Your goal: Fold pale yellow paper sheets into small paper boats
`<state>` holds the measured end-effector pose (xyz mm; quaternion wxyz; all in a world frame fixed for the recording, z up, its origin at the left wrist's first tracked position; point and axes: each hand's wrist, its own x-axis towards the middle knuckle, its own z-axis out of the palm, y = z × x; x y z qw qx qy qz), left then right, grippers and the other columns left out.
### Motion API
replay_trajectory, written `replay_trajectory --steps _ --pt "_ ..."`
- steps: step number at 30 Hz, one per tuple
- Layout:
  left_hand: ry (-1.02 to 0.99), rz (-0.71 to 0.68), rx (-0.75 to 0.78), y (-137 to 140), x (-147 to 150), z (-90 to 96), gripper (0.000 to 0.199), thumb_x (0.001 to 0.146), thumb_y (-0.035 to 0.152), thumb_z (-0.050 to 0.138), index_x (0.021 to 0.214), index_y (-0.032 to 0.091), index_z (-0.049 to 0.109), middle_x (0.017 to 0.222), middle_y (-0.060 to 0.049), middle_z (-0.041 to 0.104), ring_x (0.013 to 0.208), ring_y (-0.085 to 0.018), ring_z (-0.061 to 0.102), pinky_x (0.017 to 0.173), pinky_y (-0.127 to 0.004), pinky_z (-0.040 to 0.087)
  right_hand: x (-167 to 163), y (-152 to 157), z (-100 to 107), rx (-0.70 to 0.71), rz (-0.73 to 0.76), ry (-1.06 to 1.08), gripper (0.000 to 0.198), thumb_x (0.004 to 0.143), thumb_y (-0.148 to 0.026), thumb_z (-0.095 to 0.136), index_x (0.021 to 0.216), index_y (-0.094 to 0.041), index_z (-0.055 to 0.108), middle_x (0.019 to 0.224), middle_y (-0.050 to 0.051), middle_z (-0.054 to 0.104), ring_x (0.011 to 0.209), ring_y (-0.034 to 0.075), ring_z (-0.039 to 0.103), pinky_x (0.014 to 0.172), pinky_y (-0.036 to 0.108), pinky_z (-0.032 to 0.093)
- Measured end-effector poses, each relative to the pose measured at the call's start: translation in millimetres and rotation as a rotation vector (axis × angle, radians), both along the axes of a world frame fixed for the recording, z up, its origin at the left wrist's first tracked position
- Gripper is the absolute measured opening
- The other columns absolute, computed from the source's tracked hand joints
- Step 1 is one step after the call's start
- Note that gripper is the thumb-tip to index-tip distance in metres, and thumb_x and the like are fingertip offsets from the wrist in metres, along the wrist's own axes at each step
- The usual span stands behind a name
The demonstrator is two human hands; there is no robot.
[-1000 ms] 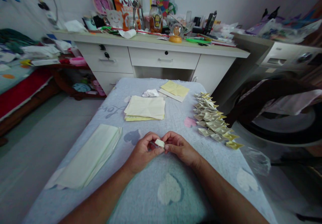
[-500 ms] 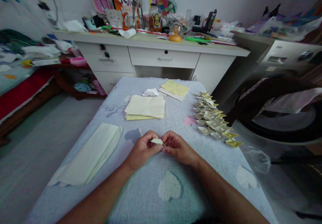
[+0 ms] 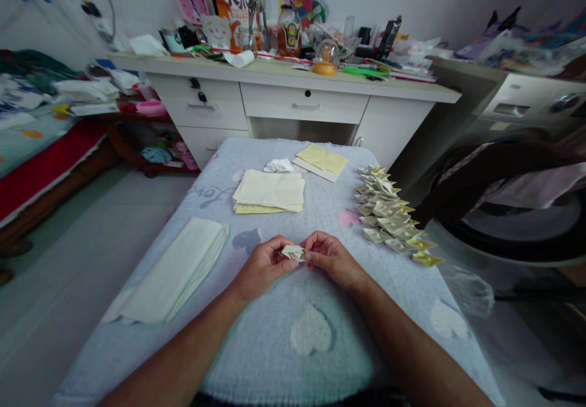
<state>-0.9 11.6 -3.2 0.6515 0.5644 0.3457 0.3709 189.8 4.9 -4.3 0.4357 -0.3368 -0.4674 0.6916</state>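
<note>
Between my two hands is a small pale folded paper piece, its layered folds facing me. My left hand pinches its left end between thumb and fingers. At its right end, the thumb and fingertips of my right hand close on the paper's corner. Beyond them lies a stack of cream and yellow paper sheets. To the right, several folded paper boats stand packed in rows, some grey-white and some yellow.
A folded pale cloth or large paper lies at the left of the cloth-covered table. Crumpled white paper and loose yellow sheets lie at the back. A cluttered white desk stands behind; a washing machine is at right.
The folded paper has turned, so its layered side now shows more. Both hands sit slightly further right in view, and the whole scene has shifted a little with the head.
</note>
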Motion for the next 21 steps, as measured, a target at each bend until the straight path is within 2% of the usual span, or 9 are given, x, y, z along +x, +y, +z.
replay_trajectory --steps 4,9,14,21 --pt "-0.002 0.003 -0.030 -2 1 0.4 0.031 0.073 0.038 0.074 0.080 0.014 0.056 0.071 0.002 0.055 0.064 -0.010 0.048 0.059 -0.022 0.035 -2 0 1 0.003 -0.007 -0.018 0.030 0.070 -0.037 0.078 0.077 -0.018 0.057 0.072 -0.002 0.060 0.060 0.009 0.050 0.056 0.022 0.039" --pt "-0.037 0.068 -0.044 -2 4 1.6 0.033 0.072 0.040 0.075 0.084 0.014 0.059 0.076 -0.001 0.058 0.070 -0.012 0.052 0.066 -0.025 0.039 -3 0 2 0.034 -0.079 -0.081 0.029 0.071 -0.038 0.077 0.075 -0.017 0.058 0.074 -0.001 0.060 0.057 0.008 0.048 0.055 0.022 0.038" --pt "0.021 0.155 0.011 -2 4 4.2 0.032 0.080 0.046 0.065 0.093 0.017 0.061 0.074 0.001 0.057 0.065 -0.011 0.048 0.061 -0.023 0.037 2 2 8 0.084 -0.180 -0.247 0.026 0.073 -0.038 0.073 0.076 -0.016 0.060 0.069 -0.002 0.058 0.058 0.009 0.049 0.056 0.022 0.039" --pt "0.107 0.150 0.035 0 3 -0.2 0.029 0.087 0.044 0.057 0.095 0.017 0.064 0.069 0.000 0.056 0.063 -0.011 0.048 0.060 -0.023 0.037 6 1 14 0.205 -0.264 -0.511 0.008 0.076 -0.025 0.062 0.075 -0.018 0.059 0.063 -0.003 0.055 0.057 0.010 0.048 0.054 0.022 0.038"
